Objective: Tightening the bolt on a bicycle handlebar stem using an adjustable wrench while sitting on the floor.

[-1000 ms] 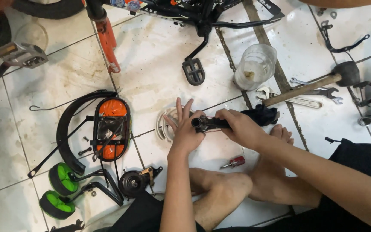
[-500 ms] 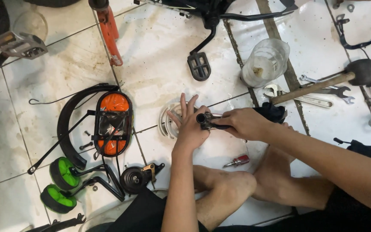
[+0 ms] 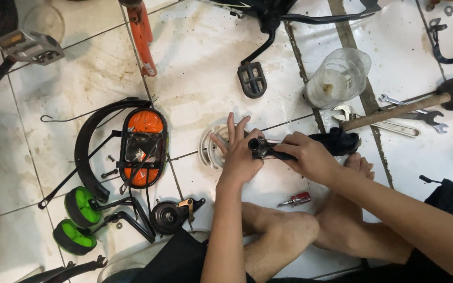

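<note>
While your right hand (image 3: 310,156) clenches its fingers around a short black tube (image 3: 262,148), your left hand (image 3: 239,157) presses its palm to the tube's open end, fingers splayed loose. Below them lies a white ring (image 3: 209,148) on the tiled floor (image 3: 205,78), a red screwdriver (image 3: 297,199) near your feet.

Black tubular bike part (image 3: 262,148) — level, open end facing left.

No packages, labels, signs or screens show anywhere on the tiled floor.
</note>
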